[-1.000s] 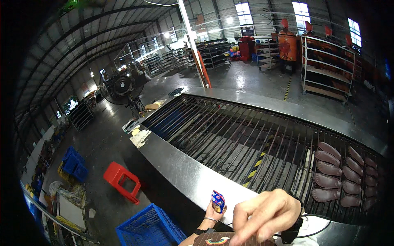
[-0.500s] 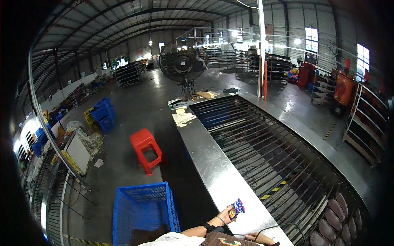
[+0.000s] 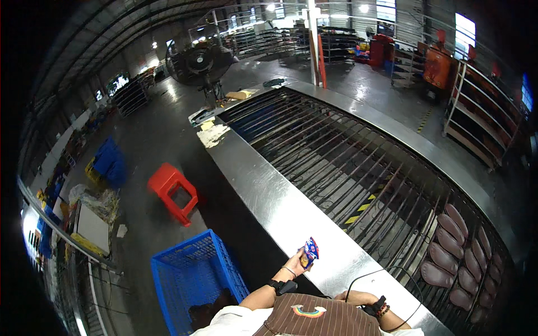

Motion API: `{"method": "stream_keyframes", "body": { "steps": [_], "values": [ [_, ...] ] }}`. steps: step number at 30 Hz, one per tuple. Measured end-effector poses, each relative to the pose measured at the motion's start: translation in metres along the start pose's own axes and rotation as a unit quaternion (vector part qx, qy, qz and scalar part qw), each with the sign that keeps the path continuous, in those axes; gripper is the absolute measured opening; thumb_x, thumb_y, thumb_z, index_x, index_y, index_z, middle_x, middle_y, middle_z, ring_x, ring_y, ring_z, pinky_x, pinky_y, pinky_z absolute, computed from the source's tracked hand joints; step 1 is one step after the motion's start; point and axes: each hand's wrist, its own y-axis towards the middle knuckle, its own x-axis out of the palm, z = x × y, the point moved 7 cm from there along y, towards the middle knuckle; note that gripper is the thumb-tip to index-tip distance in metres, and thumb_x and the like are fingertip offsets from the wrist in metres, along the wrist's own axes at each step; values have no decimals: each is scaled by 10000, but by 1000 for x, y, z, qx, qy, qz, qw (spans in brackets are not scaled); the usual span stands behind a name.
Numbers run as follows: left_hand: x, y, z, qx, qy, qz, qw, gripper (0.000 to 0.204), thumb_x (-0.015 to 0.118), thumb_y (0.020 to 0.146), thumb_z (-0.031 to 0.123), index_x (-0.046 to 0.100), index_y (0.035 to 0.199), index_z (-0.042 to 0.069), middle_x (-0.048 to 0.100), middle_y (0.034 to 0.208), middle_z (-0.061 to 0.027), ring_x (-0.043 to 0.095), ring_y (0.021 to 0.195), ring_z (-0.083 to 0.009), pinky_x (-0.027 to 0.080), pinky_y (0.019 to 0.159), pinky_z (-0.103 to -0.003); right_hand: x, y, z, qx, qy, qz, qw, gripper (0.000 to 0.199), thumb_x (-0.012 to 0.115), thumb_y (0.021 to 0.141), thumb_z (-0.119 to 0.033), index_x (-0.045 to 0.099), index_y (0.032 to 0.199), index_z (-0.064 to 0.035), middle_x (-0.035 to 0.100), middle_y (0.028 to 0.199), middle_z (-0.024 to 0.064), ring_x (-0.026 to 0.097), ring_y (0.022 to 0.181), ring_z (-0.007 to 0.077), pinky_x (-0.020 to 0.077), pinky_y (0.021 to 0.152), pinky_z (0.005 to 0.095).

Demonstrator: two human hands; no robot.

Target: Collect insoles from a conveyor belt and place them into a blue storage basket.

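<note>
My left hand [image 3: 294, 265] is closed around a small shiny blue packet [image 3: 310, 252] with white, red and yellow on it, held over the metal table edge [image 3: 269, 207]. My right hand [image 3: 357, 298] lies low against the front of the brown striped apron [image 3: 319, 319], by the table's near edge. Its fingers are mostly hidden, so I cannot make out their grip. A thin black cable [image 3: 412, 274] loops beside it. To the right, several dark brown sole-shaped pieces [image 3: 448, 242] lie in rows on the rods of the conveyor [image 3: 336, 162].
A blue crate [image 3: 190, 263] with dark pieces inside stands on the floor at left. Beyond it is a red stool [image 3: 174, 193]. A fan [image 3: 199, 61] stands past the table's far end. Metal racks [image 3: 482, 112] stand at the right.
The view has swung right and down, so the table and crate sit further left and more of my right arm shows. The packet remains in my left hand.
</note>
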Motion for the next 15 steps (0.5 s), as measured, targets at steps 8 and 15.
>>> {"method": "stream_keyframes", "body": {
  "steps": [8,15],
  "values": [
    [63,-14,-39,-86,108,-133,981,296,546,841,270,496,1080,101,573,947,4,552,858,-98,464,758,-259,-87,-24,25,-4,189,426,885,519,613,791,-217,394,1215,-10,583,940,126,570,762,154,477,610,280],
    [107,-49,-60,-45,230,-166,958,328,529,846,185,427,1147,104,554,978,-19,539,905,-137,448,776,-263,-70,38,0,-53,449,232,861,451,558,820,-323,394,1178,-103,522,1067,96,542,934,242,486,752,472]
  ]
}}
